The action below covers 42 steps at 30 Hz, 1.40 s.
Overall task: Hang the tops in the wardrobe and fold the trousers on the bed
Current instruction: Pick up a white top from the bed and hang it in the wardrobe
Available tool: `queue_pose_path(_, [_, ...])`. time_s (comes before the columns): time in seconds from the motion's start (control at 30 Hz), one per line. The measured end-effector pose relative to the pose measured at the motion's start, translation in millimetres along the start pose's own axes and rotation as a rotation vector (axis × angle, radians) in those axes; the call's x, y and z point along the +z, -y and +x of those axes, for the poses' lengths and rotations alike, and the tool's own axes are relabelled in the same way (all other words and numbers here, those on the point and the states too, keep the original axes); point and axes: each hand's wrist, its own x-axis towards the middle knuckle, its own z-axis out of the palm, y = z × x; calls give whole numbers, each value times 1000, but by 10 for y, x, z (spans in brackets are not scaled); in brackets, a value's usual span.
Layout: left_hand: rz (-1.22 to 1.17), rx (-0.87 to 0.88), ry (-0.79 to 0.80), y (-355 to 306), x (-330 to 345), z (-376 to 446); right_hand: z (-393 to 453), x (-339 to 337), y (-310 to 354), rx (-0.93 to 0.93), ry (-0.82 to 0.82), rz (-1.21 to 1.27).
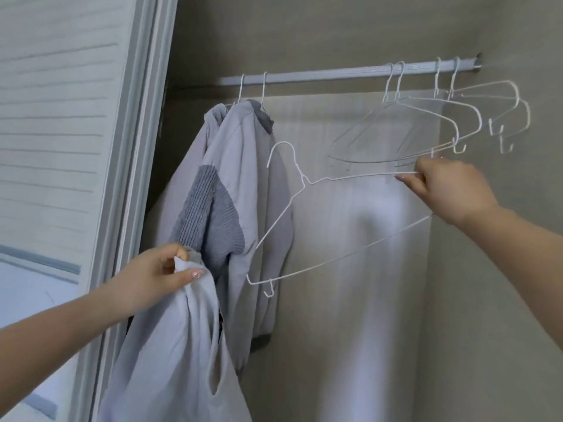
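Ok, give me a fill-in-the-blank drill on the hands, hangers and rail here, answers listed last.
1. The right hand grips a white wire ____.
2. The left hand holds a pale grey ____.
3. On the rail, ____ grey tops already hang at its left end.
4. The empty hangers hang toward the rail's ____ end.

Missing words: hanger; top; two; right

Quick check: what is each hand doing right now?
Left hand: grips a pale grey top.
Right hand: pinches a white wire hanger, off the rail.

A home bedroom wardrobe: a rail (350, 75) with wire hangers (426, 129), hung tops (243, 166), a sliding door (61, 117).
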Motion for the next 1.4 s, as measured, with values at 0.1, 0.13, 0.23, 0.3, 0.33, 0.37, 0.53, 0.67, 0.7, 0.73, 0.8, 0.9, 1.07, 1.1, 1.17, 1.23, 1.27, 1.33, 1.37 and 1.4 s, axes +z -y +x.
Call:
queue_pose_path(0.1, [-12,-42,45,79,-44,-173,-175,-46,69,-54,11,14])
queue_pose_path(0.13, [-15,-48,64,104,-57,-227,-224,-75,104,-70,18,23])
queue_pose_path(0.23, [59,-59,95,174,-119,-329,-333,-195,264,-95,22,78])
queue_pose_path(0.3, [123,-74,132,186,-160,-379,-400,-275,406,-110,21,113])
queue_pose_path(0.33, [116,-72,152,174,-177,-397,-431,-310,480,-119,24,132])
queue_pose_path(0.37, [114,-64,175,156,-198,-421,-463,-346,556,-125,24,151])
queue_pose_path(0.53, [188,-60,324,20,-300,-508,-546,-479,802,-127,-14,211])
queue_pose_path(0.67, [139,-124,296,-26,-349,-614,-583,-517,924,-110,-46,294])
queue_pose_path(0.7, [121,-128,268,-28,-350,-647,-600,-503,975,-112,-46,317])
queue_pose_path(0.73, [102,-128,239,-33,-349,-673,-622,-477,1036,-115,-43,341])
queue_pose_path(0.8, [64,-121,188,-57,-323,-693,-680,-402,1160,-124,-29,375])
queue_pose_path(0.9, [-49,-118,63,-106,-245,-678,-818,-266,1351,-156,-7,388])
queue_pose_path(1.07, [-264,-189,-170,-153,-157,-582,-1076,-44,1655,-148,113,415])
queue_pose_path(1.1, [-286,-203,-180,-145,-159,-569,-1105,-31,1697,-136,144,401])
queue_pose_path(1.17, [-266,-219,-190,-112,-169,-560,-1143,-24,1751,-141,174,342])
queue_pose_path(1.23, [-229,-224,-200,-63,-182,-563,-1209,-21,1801,-229,111,236])
queue_pose_path(1.27, [-206,-222,-205,-37,-186,-561,-1251,-20,1833,-317,49,180])
queue_pose_path(1.33, [-159,-203,-206,1,-178,-558,-1346,-46,1943,-519,-98,154])
queue_pose_path(1.37, [-144,-189,-204,15,-170,-559,-1408,-62,2025,-615,-143,208])
queue_pose_path(1.4, [-131,-173,-204,18,-155,-558,-1479,-77,2109,-699,-152,297])
